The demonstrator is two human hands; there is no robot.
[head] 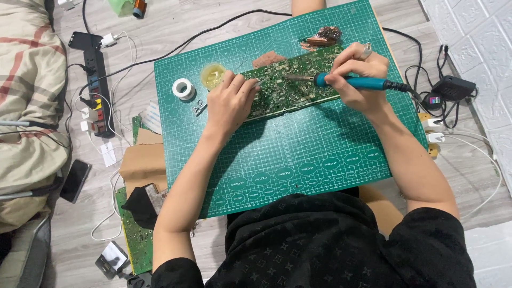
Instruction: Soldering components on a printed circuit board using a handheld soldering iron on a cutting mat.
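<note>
A long green circuit board (pixel 290 80) lies across the upper part of a green cutting mat (pixel 298 154). My left hand (pixel 230 101) rests on the board's left end, fingers pinching something thin that I cannot make out. My right hand (pixel 356 72) grips a soldering iron (pixel 349 81) with a blue handle, its metal tip pointing left and touching the board near its middle. A ring sits on one finger of my right hand.
A solder spool (pixel 184 88) and a round tin of yellowish flux (pixel 213 76) sit left of the board. Brown scraps (pixel 322 36) lie at the mat's top. A power strip (pixel 95 80), cables, another circuit board (pixel 133 234), cardboard and a phone (pixel 74 180) lie at left; chargers (pixel 450 88) at right.
</note>
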